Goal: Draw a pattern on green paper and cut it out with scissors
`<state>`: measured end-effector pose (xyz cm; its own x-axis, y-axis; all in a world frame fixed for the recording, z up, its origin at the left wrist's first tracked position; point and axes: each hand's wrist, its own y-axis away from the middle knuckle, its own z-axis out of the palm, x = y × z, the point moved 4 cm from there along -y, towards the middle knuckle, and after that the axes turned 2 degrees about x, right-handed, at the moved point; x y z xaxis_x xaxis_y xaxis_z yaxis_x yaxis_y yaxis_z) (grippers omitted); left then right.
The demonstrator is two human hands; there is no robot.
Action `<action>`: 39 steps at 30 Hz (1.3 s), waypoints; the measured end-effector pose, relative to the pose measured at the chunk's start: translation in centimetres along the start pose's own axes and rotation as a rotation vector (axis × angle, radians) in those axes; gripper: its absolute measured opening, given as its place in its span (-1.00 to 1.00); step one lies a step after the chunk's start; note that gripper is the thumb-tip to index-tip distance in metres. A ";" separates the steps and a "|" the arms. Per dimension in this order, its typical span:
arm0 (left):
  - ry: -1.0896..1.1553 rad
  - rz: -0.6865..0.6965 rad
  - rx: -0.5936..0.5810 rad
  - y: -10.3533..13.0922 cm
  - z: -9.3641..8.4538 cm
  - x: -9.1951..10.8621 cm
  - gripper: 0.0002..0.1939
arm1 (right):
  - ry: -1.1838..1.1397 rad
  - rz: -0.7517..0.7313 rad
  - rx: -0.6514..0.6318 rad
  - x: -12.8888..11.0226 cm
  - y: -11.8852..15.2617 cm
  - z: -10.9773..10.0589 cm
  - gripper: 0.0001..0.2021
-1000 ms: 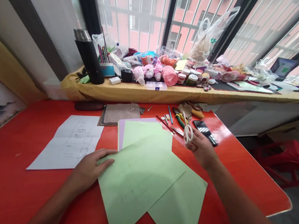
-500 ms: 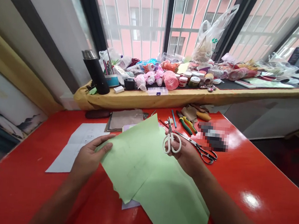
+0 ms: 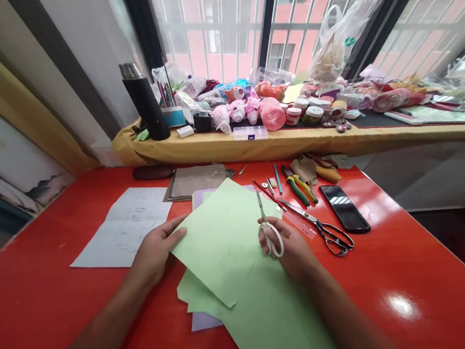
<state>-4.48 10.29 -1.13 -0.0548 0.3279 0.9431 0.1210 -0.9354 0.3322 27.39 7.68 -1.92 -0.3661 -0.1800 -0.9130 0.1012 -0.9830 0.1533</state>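
Pinched between the thumb and fingers of my left hand [image 3: 160, 244] is the left corner of a light green sheet [image 3: 213, 238]. White-handled scissors [image 3: 271, 238] are in my right hand [image 3: 291, 249], their blades pointing up and away from me. Beneath the held sheet lies a larger green sheet [image 3: 284, 322], which reaches toward the near edge of the view. More green paper and a purple sheet [image 3: 205, 322] stick out under the pile. To the left lies a white printed sheet [image 3: 124, 230] with a fold across it.
Right of the pile on the red table [image 3: 396, 267] lie black-handled shears [image 3: 335, 239], a black phone [image 3: 345, 208] and pliers [image 3: 296, 190]. Behind, a cluttered ledge [image 3: 201, 152] bears a dark bottle [image 3: 145, 103], jars and bags.
The held green sheet has turned and shifted slightly right in my left hand. The scissors have tilted in my right hand. The view has shifted a little.
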 end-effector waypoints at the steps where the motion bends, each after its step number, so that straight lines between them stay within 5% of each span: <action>1: -0.082 -0.005 -0.029 0.1 0.1 0.0 -0.18 | -0.006 -0.001 0.007 0.0 -0.1 0.0 -0.48; 5: -0.340 0.008 -0.110 0.2 0.5 -0.2 -0.29 | -0.030 -0.020 -0.001 -0.1 0.1 0.1 -0.49; 12: -0.435 0.096 -0.145 0.4 1.1 -0.7 -0.50 | -0.079 0.016 -0.026 0.0 0.3 0.5 -0.44; 27: 0.321 0.049 0.223 0.8 0.7 0.2 -0.33 | 0.061 -0.127 0.205 -0.1 0.3 -0.3 -0.39; 39: 0.392 0.038 0.124 1.9 2.2 -1.3 -0.39 | 0.147 0.045 0.054 0.1 1.1 1.4 -0.41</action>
<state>-1.97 8.38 -1.68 -0.4187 0.1953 0.8869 0.2474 -0.9151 0.3184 26.18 6.49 -1.33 -0.2225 -0.2201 -0.9497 0.0634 -0.9754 0.2112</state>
